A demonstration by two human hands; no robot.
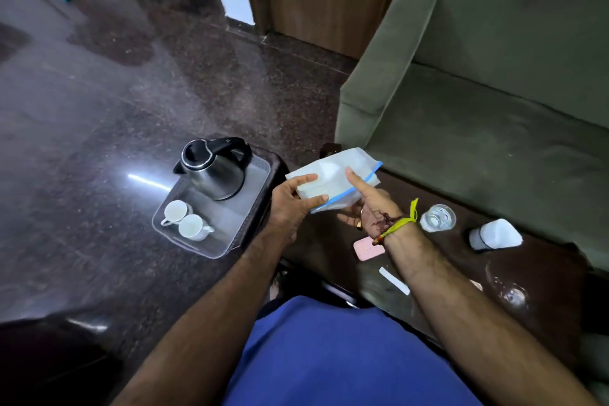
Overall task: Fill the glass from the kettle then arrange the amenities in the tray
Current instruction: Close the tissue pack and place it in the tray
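Glass (437,217) on bench (543,260) looked filled w/ water; pour judged done. Kettle (214,170) + two cups (184,221) sat in tray (237,234). Both hands, left (290,204) & right (365,208), pinched zip pouch (333,181) above bench, not yet in tray. Pink sachet (367,249), white stick (393,280) left on bench.

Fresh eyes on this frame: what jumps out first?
The clear zip bag with a blue seal, held up at centre frame by the left hand and the right hand, draws the eye first. Next is the steel kettle standing in the clear tray at left, with two white cups in front of it. A glass of water stands on the dark table at right.
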